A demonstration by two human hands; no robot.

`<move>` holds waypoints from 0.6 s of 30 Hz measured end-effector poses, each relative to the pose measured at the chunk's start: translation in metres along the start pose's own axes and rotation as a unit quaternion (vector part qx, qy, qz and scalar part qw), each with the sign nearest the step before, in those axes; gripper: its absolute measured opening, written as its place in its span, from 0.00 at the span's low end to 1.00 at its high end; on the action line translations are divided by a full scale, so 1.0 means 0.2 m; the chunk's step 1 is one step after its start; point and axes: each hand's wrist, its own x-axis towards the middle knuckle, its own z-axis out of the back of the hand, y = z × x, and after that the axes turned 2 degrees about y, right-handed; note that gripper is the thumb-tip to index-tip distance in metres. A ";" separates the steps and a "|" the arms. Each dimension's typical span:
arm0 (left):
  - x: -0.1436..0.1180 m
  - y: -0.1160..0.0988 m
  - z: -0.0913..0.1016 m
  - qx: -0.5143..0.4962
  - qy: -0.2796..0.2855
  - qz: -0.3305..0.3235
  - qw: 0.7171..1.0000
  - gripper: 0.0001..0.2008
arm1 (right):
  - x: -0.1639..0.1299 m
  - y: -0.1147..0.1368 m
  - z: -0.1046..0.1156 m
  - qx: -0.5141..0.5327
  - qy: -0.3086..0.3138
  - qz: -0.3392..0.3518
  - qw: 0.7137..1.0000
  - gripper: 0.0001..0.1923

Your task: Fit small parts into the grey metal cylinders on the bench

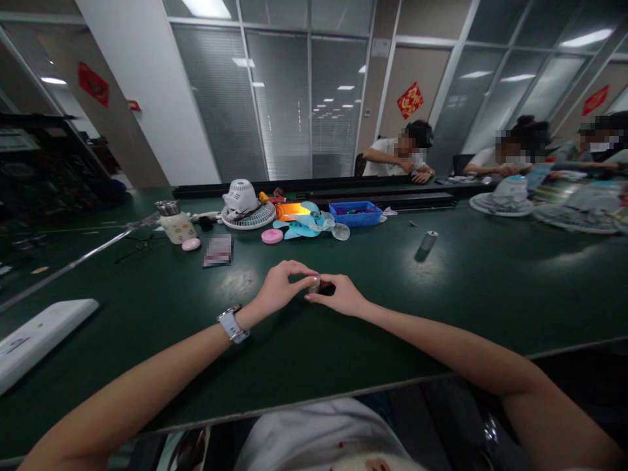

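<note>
Left hand and right hand meet over the green table — both pinch one small grey cylinder; another cylinder lies well apart.

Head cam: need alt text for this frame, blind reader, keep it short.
Both hands meet over a dark green table, the left hand and right hand pinching a small grey cylinder between their fingertips. A similar cylinder lies farther off on the right; beyond are a white fan, a blue tray and a pink disc. Other people sit at the far side.
</note>
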 end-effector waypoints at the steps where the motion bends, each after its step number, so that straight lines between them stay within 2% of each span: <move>1: 0.01 -0.01 0.00 0.004 -0.002 -0.001 1.000 0.12 | 0.00 0.00 0.00 0.002 -0.001 -0.002 1.000 0.19; 3: 0.02 -0.02 0.01 0.008 -0.021 0.004 1.000 0.13 | 0.00 0.00 0.00 0.004 -0.003 -0.009 1.000 0.20; 8: 0.03 0.03 0.06 0.017 -0.133 0.022 0.991 0.14 | 0.00 0.02 0.00 0.011 0.007 -0.011 1.000 0.20; 10: 0.01 0.09 0.05 0.057 -0.115 0.039 0.991 0.14 | -0.01 0.03 -0.01 0.011 0.004 -0.015 1.000 0.22; 14: -0.05 0.22 0.00 0.102 -0.009 0.084 0.991 0.16 | 0.01 -0.02 0.02 0.009 -0.029 -0.009 0.999 0.21; 16: -0.07 0.25 -0.02 0.109 0.008 0.081 0.991 0.19 | 0.03 -0.09 0.12 -0.012 -0.075 -0.008 0.997 0.21; 18: -0.07 0.25 -0.03 0.097 -0.012 0.084 0.992 0.23 | 0.05 -0.21 0.28 -0.052 -0.148 -0.028 0.987 0.21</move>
